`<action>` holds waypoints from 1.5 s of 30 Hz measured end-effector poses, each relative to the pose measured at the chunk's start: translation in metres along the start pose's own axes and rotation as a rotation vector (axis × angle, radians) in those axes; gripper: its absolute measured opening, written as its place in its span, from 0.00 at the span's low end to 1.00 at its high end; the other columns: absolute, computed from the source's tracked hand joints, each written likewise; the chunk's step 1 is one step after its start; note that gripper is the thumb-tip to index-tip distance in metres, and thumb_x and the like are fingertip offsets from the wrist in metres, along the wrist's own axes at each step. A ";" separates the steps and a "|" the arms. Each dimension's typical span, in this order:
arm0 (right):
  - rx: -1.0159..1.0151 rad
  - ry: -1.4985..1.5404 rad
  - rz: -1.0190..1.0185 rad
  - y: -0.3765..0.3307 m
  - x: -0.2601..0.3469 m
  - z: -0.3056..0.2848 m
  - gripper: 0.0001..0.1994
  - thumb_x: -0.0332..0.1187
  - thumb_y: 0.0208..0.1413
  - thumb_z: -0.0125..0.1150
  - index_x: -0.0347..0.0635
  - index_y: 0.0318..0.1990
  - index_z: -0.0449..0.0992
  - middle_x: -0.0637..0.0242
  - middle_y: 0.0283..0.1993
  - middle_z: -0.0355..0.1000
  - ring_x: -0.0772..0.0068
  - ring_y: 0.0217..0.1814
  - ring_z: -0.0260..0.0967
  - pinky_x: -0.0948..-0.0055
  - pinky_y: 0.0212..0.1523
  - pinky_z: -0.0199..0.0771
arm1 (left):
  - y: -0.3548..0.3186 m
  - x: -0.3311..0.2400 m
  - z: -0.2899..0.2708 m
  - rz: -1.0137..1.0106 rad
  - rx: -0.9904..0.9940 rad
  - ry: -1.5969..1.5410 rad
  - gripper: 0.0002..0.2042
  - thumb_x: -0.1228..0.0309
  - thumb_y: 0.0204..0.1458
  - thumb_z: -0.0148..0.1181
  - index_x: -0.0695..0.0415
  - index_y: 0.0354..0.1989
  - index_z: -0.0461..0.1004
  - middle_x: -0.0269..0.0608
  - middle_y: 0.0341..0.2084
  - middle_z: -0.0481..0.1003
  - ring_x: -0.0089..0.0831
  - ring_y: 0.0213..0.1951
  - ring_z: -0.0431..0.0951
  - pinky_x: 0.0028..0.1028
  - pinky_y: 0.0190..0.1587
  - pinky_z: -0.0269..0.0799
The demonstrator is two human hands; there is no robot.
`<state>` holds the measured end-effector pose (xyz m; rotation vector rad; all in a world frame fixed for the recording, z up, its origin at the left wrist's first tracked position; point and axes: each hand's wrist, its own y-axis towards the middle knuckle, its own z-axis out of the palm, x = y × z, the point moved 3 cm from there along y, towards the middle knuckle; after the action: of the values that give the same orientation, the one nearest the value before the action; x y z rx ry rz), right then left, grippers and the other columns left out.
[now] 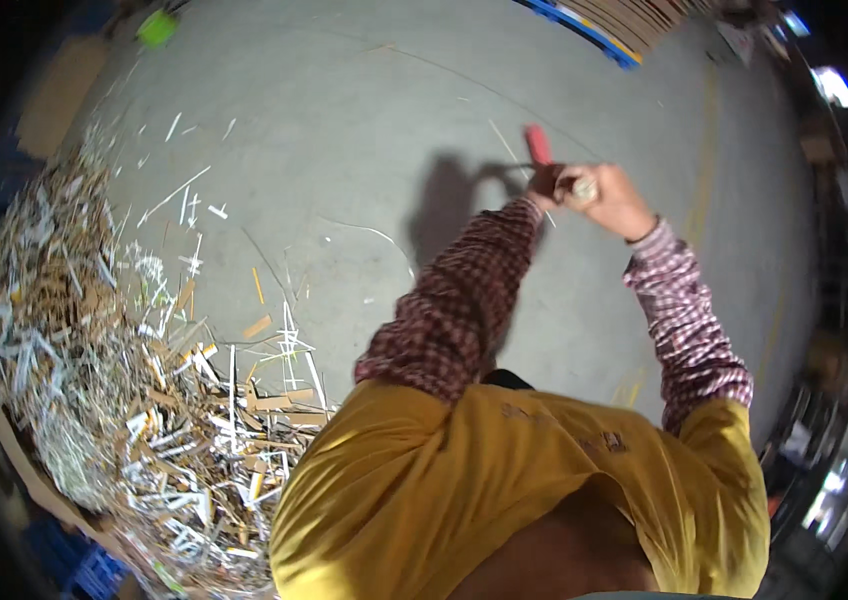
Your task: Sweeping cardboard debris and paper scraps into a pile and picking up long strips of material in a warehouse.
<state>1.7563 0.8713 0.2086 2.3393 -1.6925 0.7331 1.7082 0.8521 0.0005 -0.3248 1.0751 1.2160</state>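
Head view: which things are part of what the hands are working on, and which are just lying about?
In hand:
- red-handled tool, left hand
- small pale object, right hand

Lying about:
- heap of paper and cardboard strips
- green object
- blue pallet

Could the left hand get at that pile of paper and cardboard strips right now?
Probably not: the left hand is raised ahead, joined with the right hand around a red-handled tool, well away from the strip pile.
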 end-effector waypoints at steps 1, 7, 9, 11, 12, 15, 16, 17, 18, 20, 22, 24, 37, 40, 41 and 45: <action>0.007 0.036 -0.119 0.027 0.007 0.017 0.08 0.33 0.42 0.55 0.40 0.29 0.72 0.59 0.23 0.70 0.67 0.22 0.67 0.71 0.28 0.66 | 0.001 0.003 -0.019 -0.049 0.027 0.547 0.09 0.67 0.36 0.55 0.55 0.28 0.68 0.45 0.26 0.71 0.40 0.32 0.71 0.32 0.33 0.66; 0.081 0.258 -0.186 0.095 0.031 0.035 0.04 0.26 0.45 0.54 0.35 0.28 0.70 0.61 0.30 0.71 0.77 0.27 0.63 0.77 0.28 0.65 | -0.007 -0.028 -0.117 -0.181 -0.094 0.878 0.09 0.64 0.42 0.51 0.53 0.30 0.72 0.45 0.25 0.72 0.43 0.35 0.71 0.36 0.37 0.66; 0.129 0.407 -0.174 0.103 0.042 0.027 0.04 0.27 0.46 0.53 0.35 0.28 0.70 0.61 0.31 0.71 0.75 0.28 0.66 0.77 0.30 0.66 | -0.023 -0.056 -0.145 -0.143 -0.162 0.834 0.09 0.63 0.41 0.53 0.56 0.23 0.71 0.45 0.21 0.71 0.43 0.32 0.71 0.36 0.35 0.65; 0.135 0.652 -0.176 0.110 0.057 0.041 0.04 0.24 0.48 0.52 0.33 0.31 0.71 0.61 0.37 0.71 0.78 0.35 0.65 0.80 0.34 0.67 | -0.057 -0.086 -0.181 -0.302 -0.204 0.853 0.10 0.62 0.39 0.55 0.56 0.20 0.70 0.45 0.19 0.71 0.42 0.29 0.71 0.35 0.33 0.65; 0.201 0.774 -0.178 0.118 0.063 0.056 0.04 0.24 0.48 0.51 0.34 0.31 0.71 0.59 0.39 0.70 0.78 0.32 0.65 0.80 0.33 0.67 | -0.081 -0.104 -0.199 -0.283 -0.240 0.922 0.10 0.62 0.39 0.56 0.56 0.19 0.70 0.44 0.18 0.70 0.42 0.27 0.71 0.35 0.31 0.65; 0.273 1.251 -0.028 0.130 0.082 0.150 0.10 0.24 0.46 0.53 0.37 0.39 0.70 0.60 0.44 0.67 0.74 0.37 0.66 0.78 0.36 0.69 | -0.159 -0.153 -0.257 -0.395 -0.119 1.493 0.13 0.57 0.40 0.51 0.55 0.19 0.71 0.46 0.19 0.72 0.43 0.24 0.72 0.38 0.25 0.66; 0.402 1.323 -0.115 0.123 0.096 0.184 0.14 0.26 0.47 0.54 0.36 0.43 0.67 0.61 0.45 0.66 0.74 0.41 0.64 0.75 0.40 0.67 | -0.182 -0.166 -0.276 -0.401 -0.145 1.435 0.14 0.57 0.41 0.49 0.55 0.21 0.72 0.47 0.19 0.72 0.44 0.25 0.72 0.39 0.26 0.66; 0.513 1.300 -0.060 0.126 0.093 0.202 0.16 0.27 0.47 0.55 0.36 0.45 0.66 0.62 0.46 0.65 0.75 0.43 0.63 0.74 0.42 0.67 | -0.202 -0.176 -0.288 -0.538 -0.111 1.559 0.14 0.57 0.41 0.49 0.55 0.22 0.72 0.47 0.19 0.72 0.44 0.25 0.72 0.39 0.26 0.66; 0.553 1.353 -0.157 0.127 0.096 0.212 0.18 0.29 0.47 0.56 0.36 0.47 0.65 0.63 0.47 0.64 0.75 0.45 0.63 0.73 0.44 0.66 | -0.215 -0.181 -0.300 -0.704 -0.045 1.660 0.14 0.58 0.41 0.49 0.55 0.23 0.73 0.48 0.19 0.72 0.44 0.26 0.72 0.39 0.26 0.66; 0.908 1.170 -0.194 0.136 0.092 0.208 0.25 0.35 0.46 0.58 0.38 0.52 0.59 0.64 0.47 0.63 0.75 0.47 0.62 0.72 0.45 0.65 | -0.215 -0.192 -0.304 -0.615 -0.163 1.658 0.13 0.59 0.41 0.49 0.55 0.23 0.73 0.48 0.20 0.72 0.45 0.26 0.72 0.38 0.28 0.67; 1.127 1.132 -0.198 0.164 0.078 0.162 0.31 0.41 0.44 0.60 0.40 0.55 0.55 0.65 0.47 0.62 0.75 0.46 0.62 0.73 0.45 0.65 | -0.191 -0.183 -0.297 -0.734 -0.220 1.472 0.11 0.62 0.39 0.51 0.56 0.23 0.73 0.49 0.20 0.72 0.45 0.27 0.73 0.39 0.30 0.68; 1.083 0.914 -0.340 0.201 0.074 0.113 0.30 0.39 0.45 0.58 0.41 0.56 0.55 0.65 0.39 0.66 0.78 0.36 0.67 0.78 0.35 0.69 | -0.145 -0.170 -0.280 -0.599 -0.311 1.497 0.08 0.66 0.36 0.51 0.55 0.19 0.74 0.47 0.19 0.72 0.44 0.26 0.73 0.37 0.29 0.68; 0.967 0.449 -0.260 0.284 0.128 0.257 0.11 0.37 0.41 0.55 0.38 0.28 0.70 0.60 0.21 0.67 0.71 0.24 0.64 0.69 0.29 0.65 | -0.213 -0.175 -0.401 -0.599 -0.710 1.589 0.07 0.66 0.33 0.55 0.56 0.16 0.66 0.44 0.17 0.67 0.40 0.23 0.69 0.35 0.25 0.63; 0.899 0.300 -0.452 0.336 0.240 0.380 0.13 0.39 0.42 0.54 0.36 0.25 0.68 0.57 0.19 0.66 0.62 0.24 0.67 0.64 0.26 0.63 | -0.288 -0.249 -0.497 -0.920 -0.916 1.844 0.04 0.72 0.35 0.52 0.56 0.22 0.70 0.42 0.23 0.70 0.42 0.30 0.70 0.35 0.32 0.64; 0.873 0.346 -0.559 0.358 0.282 0.412 0.13 0.39 0.41 0.55 0.36 0.25 0.69 0.55 0.20 0.66 0.62 0.24 0.66 0.64 0.26 0.63 | -0.305 -0.274 -0.527 -0.987 -1.031 1.806 0.05 0.71 0.36 0.52 0.56 0.24 0.70 0.42 0.25 0.70 0.42 0.33 0.69 0.37 0.34 0.63; 0.787 0.354 -0.689 0.434 0.371 0.417 0.12 0.39 0.40 0.56 0.38 0.24 0.70 0.54 0.22 0.67 0.63 0.23 0.64 0.64 0.25 0.62 | -0.294 -0.352 -0.602 -1.130 -0.865 2.067 0.06 0.68 0.37 0.51 0.54 0.23 0.72 0.41 0.22 0.71 0.40 0.36 0.69 0.45 0.40 0.60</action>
<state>1.5639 0.2386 -0.0412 2.7255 -0.3909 1.7028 1.6839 0.1039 -0.1126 -2.7760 1.3622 -0.2417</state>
